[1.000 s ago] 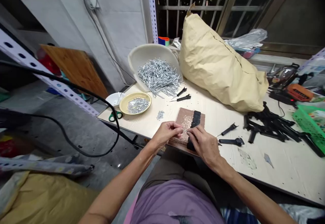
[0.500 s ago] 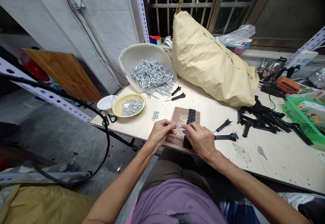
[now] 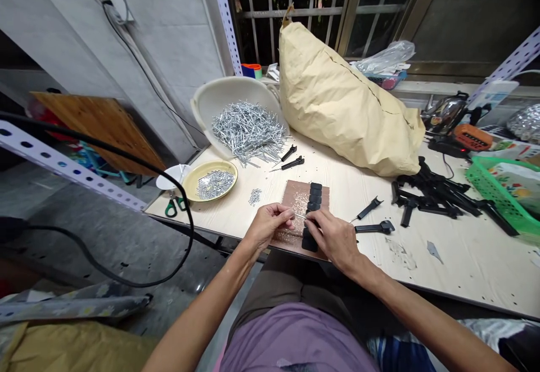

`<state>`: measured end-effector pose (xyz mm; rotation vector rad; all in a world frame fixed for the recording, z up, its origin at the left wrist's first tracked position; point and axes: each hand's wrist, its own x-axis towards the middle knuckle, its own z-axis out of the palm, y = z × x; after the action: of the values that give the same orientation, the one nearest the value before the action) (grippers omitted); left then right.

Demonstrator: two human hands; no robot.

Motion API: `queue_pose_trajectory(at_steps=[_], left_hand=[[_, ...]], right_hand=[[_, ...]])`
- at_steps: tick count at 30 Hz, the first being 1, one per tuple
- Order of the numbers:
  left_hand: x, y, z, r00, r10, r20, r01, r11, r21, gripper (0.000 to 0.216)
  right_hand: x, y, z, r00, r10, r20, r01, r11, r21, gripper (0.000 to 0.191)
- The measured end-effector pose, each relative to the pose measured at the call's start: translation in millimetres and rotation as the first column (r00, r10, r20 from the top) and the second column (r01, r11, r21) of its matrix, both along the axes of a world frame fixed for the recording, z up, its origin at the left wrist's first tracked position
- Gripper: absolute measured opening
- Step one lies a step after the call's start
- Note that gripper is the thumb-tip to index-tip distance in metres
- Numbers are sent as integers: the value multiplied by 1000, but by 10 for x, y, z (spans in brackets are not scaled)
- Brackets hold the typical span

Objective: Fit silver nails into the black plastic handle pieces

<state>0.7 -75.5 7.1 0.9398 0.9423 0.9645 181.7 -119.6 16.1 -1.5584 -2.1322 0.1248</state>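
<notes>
A thin metal pin (image 3: 300,215) spans the gap between my two hands, above a brown board (image 3: 291,195). My left hand (image 3: 269,227) pinches its left end between thumb and fingertips. At the other end, my right hand (image 3: 334,235) is closed with thumb and fingers together on the pin; the fingertips partly hide it. A column of black rectangular pads (image 3: 315,192) lies along the board's right side, partly covered by my right hand. Pale crumbs are scattered over the board. Small metal pieces (image 3: 255,196) form a little pile to its left.
A white scoop-shaped basin (image 3: 206,99) holds many metal pins. Beside it are a yellow dish (image 3: 189,189) of small metal parts and green-handled scissors (image 3: 171,208). A big paper sack (image 3: 350,102) stands behind. Black plastic parts (image 3: 439,192) and a green basket (image 3: 481,178) lie right.
The camera view has shifted slightly. Both hands still hold the pin over the board, and the right fingers have moved a little, showing more of the black pads.
</notes>
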Motion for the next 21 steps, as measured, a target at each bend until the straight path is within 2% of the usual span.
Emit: queue_pose_trajectory(at_steps=[2,6,8,10,13,15,16,18,20,21], left_hand=[[16,-9,-5,1000,-1,-6,1,1000,-15,31],[45,-22,-7,999,21,-37,-22,1000,-2,32],[44,-16,9,1000,26,-18,-26,999,-42,33],[33,-6,26,999,38,24,-36,995,-96,34],[16,2,27,996,54,76,-43,989,-138,35],[13,0,10,996,57,70,-48,991,-127,34],[12,-2,2,996,62,56,-56,993,-105,34],[9,0,-8,996,88,8,-87,996,-35,32],[-1,9,-5,993,109,-37,-108,994,24,32],[-7,16,1,993,108,-44,-107,994,27,32]], right_hand=[[18,2,-12,998,-3,64,0,999,47,28],[45,33,-5,998,11,-54,-19,990,-141,31],[49,43,12,995,16,-95,-32,986,-165,26],[49,43,29,1000,20,-12,-20,999,-46,22],[45,42,35,976,4,220,-43,985,169,18],[35,60,22,966,-5,258,-47,979,197,22],[27,75,11,976,-4,219,-33,986,165,23],[5,111,-14,997,50,63,-50,999,0,28],[-22,134,-35,987,113,-117,-133,975,-178,36],[-34,135,-40,977,123,-171,-159,963,-217,36]])
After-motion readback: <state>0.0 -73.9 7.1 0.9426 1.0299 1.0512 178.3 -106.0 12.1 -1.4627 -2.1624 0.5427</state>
